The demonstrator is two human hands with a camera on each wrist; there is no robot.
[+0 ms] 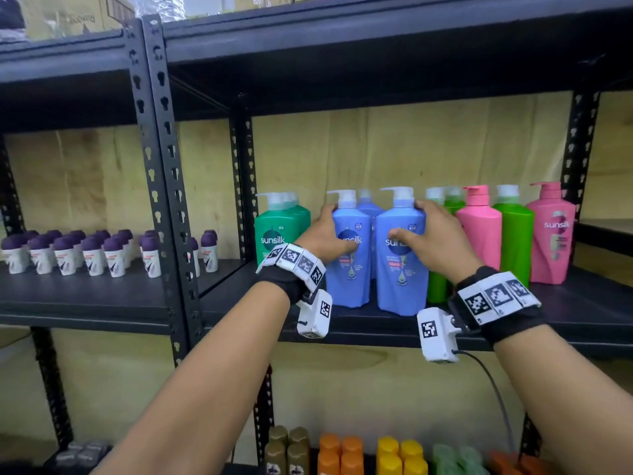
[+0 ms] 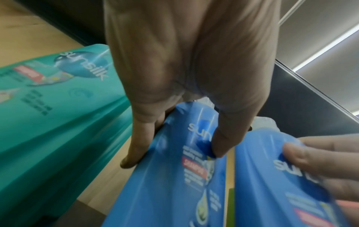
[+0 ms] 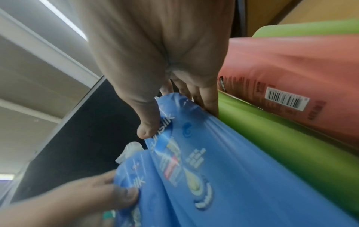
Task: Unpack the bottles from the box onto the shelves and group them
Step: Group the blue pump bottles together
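Two blue Sunsilk pump bottles stand upright side by side at the front of the black shelf (image 1: 376, 323). My left hand (image 1: 329, 234) grips the left blue bottle (image 1: 347, 279), thumb on its label and fingers round its left shoulder; in the left wrist view the hand (image 2: 170, 145) clasps that bottle (image 2: 165, 184). My right hand (image 1: 428, 234) grips the right blue bottle (image 1: 402, 282) the same way, and the right wrist view shows the hand (image 3: 174, 116) and bottle (image 3: 233, 176). Another blue bottle (image 1: 368, 207) stands behind them.
Teal-green pump bottles (image 1: 281, 231) stand just left, lime-green (image 1: 513, 234) and pink ones (image 1: 479, 228) just right, leaving little side room. Small purple-capped bottles (image 1: 85, 252) fill the left bay. Several small coloured bottles (image 1: 376, 454) sit on the shelf below. A shelf runs overhead.
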